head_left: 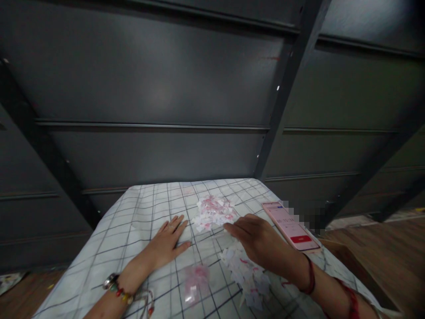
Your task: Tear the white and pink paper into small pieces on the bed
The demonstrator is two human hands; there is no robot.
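Observation:
My left hand [171,241] lies flat on the white checked cloth, fingers spread, holding nothing. To its right sits a heap of small white and pink paper scraps [214,210]. My right hand [255,237] is above the cloth between this heap and a nearer pile of similar scraps [247,277]. Its fingers are drawn together in a pinch, and whatever may be between them is hidden. A small clear plastic bag [196,283] with something pink in it rests on the cloth between my forearms.
A phone with a pink screen [290,226] lies at the table's right edge, beside my right hand. The checked cloth [142,217] covers the table. Dark grey metal panels [159,155] rise behind it. Wooden flooring [381,252] shows on the right.

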